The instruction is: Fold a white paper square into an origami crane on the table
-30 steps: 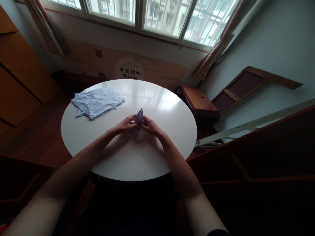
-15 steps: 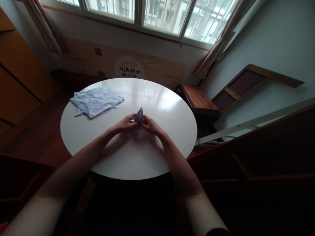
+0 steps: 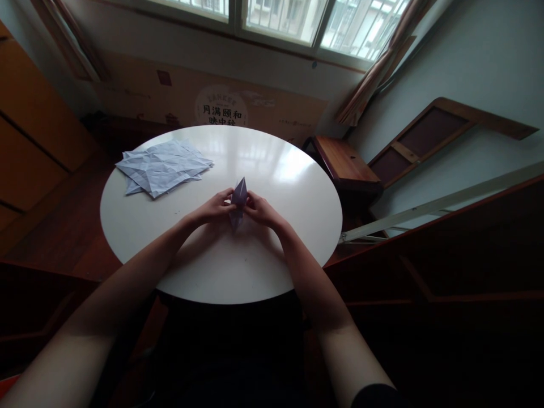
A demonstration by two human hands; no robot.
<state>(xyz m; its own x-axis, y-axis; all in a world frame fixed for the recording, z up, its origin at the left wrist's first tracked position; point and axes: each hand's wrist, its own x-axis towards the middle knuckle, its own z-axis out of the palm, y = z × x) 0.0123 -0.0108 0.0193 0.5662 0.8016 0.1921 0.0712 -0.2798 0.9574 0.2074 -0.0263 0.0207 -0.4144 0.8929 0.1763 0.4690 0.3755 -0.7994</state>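
Observation:
A small piece of folded paper (image 3: 239, 195), purplish and pointed at its upper end, stands just above the middle of the white oval table (image 3: 221, 272). My left hand (image 3: 216, 205) pinches it from the left side. From the right, the fingers of my right hand (image 3: 258, 208) are closed on its other edge. Below the fingers a paler pointed part of the paper shows, close to the table surface. My fingertips hide part of the folds. A stack of creased, pale paper sheets (image 3: 165, 167) lies at the table's far left.
Beyond the table's right side stands a wooden stool or bench (image 3: 342, 161). A large printed cardboard panel (image 3: 140, 99) leans under the window (image 3: 284, 20). A wooden cabinet (image 3: 34, 107) is at the left. A pale rail (image 3: 395, 218) runs along the right.
The whole view has tilted slightly, so the table and window appear a little higher. Both hands keep hold of the folded paper, with hardly any shift of the fingers.

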